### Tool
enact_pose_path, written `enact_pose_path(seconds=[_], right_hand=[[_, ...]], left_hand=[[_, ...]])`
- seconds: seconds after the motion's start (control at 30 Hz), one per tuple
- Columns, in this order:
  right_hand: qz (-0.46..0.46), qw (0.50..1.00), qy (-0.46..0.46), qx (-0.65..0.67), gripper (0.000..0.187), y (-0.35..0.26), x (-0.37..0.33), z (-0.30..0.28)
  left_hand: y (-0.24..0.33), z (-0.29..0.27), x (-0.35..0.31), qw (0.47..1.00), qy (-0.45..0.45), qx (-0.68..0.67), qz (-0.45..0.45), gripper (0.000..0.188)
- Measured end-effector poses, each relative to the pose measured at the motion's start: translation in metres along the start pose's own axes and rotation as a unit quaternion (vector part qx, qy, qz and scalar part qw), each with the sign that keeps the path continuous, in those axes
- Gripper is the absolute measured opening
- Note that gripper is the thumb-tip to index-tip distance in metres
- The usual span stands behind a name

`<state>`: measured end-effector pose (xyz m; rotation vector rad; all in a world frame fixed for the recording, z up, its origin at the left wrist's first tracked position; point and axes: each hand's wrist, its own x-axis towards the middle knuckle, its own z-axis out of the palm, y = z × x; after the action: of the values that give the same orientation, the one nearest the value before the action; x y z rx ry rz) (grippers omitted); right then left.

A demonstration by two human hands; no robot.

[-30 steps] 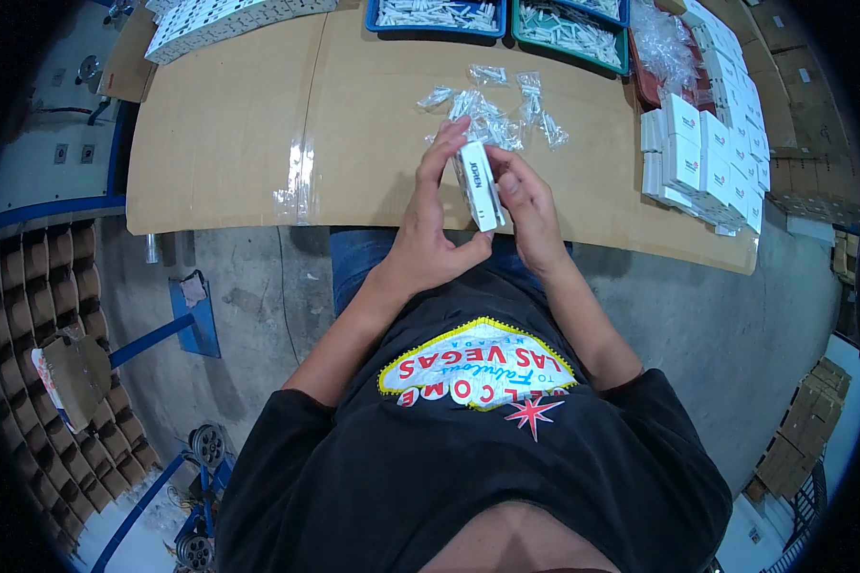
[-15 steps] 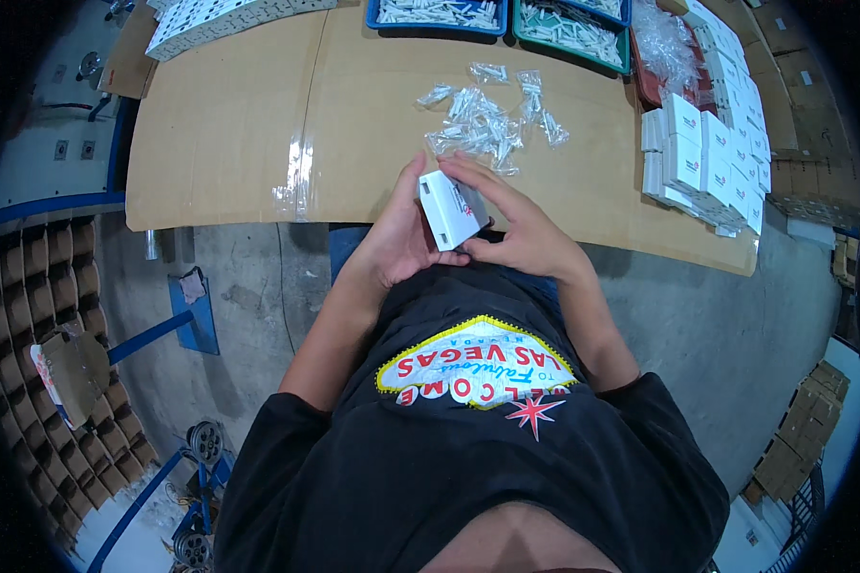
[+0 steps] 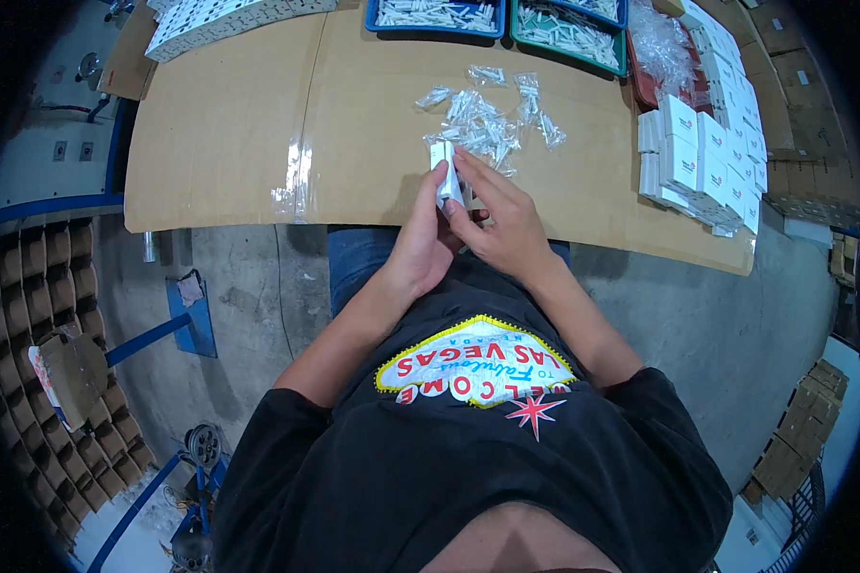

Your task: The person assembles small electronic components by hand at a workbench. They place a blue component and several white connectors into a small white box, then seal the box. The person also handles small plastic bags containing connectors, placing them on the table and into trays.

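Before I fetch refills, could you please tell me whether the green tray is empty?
Not empty: white pieces lie heaped inside the green tray.

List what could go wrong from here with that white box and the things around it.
The white box, between the left hand and right hand, is close to the table's near edge; a slip might send it off. The loosely heaped bagged pieces just beyond could get knocked about. The stacked boxes at right might topple if bumped.

The left forearm (image 3: pixel 339 344) and right forearm (image 3: pixel 597 329) angle forward and inward, left hand (image 3: pixel 420 244) and right hand (image 3: pixel 508 224) close together, fingers (image 3: pixel 483 177) bent
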<state>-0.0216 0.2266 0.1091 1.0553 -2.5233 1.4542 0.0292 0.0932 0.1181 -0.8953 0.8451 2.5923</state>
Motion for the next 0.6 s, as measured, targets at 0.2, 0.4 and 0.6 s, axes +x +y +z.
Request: enact_pose_path(seconds=[0.2, 0.4, 0.6], right_hand=[[-0.030, 0.997, 0.031, -0.066, 0.047, -0.007, 0.001, 0.014], [-0.066, 0.996, 0.028, -0.057, 0.043, -0.002, 0.001, 0.019], [-0.065, 0.997, 0.017, -0.022, 0.043, 0.001, -0.005, 0.015]], left_hand=[[-0.008, 0.005, 0.009, 0.996, -0.009, -0.041, 0.076, 0.052], [-0.010, 0.002, 0.006, 0.995, -0.010, -0.059, 0.076, 0.052], [-0.014, -0.002, 0.004, 0.994, -0.018, -0.044, 0.103, 0.052]])
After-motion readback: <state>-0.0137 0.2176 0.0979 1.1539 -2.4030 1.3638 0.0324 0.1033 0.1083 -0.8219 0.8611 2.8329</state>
